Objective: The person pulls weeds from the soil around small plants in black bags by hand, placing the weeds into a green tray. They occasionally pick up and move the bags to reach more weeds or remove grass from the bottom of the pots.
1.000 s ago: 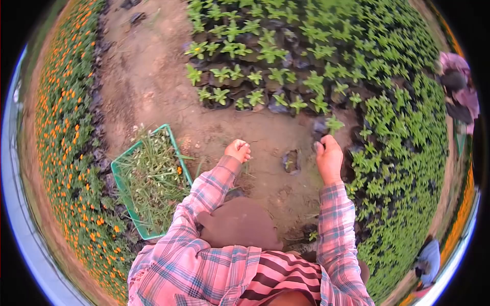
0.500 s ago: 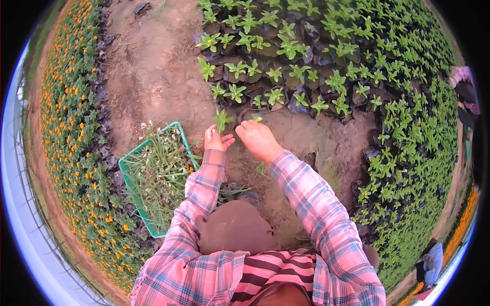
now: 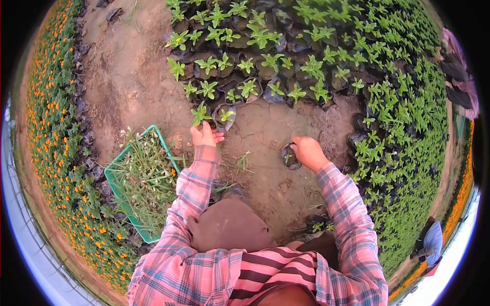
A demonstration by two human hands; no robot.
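Observation:
My left hand [image 3: 205, 134] is at the near edge of the potted rows, its fingers at the base of a leafy seedling [image 3: 200, 113]. Just right of it stands a black bag pot [image 3: 224, 117] with a small green plant. Over bare soil to the right, my right hand [image 3: 306, 151] is closed on the rim of another black bag pot [image 3: 291, 157], which has a dark opening with a little green inside. Whether my left fingers grip the seedling's pot is hidden.
A green crate [image 3: 118, 191] full of pulled weeds stands at the left. Orange flowers [image 3: 56, 132] grow along the left side. Rows of potted seedlings [image 3: 265, 36] fill the top and right. Other people [image 3: 431, 242] are at the right edge.
My right hand has moved right and down, away from my left hand, and now holds a black bag pot. The view has shifted, and a potted plant now shows beside my left hand.

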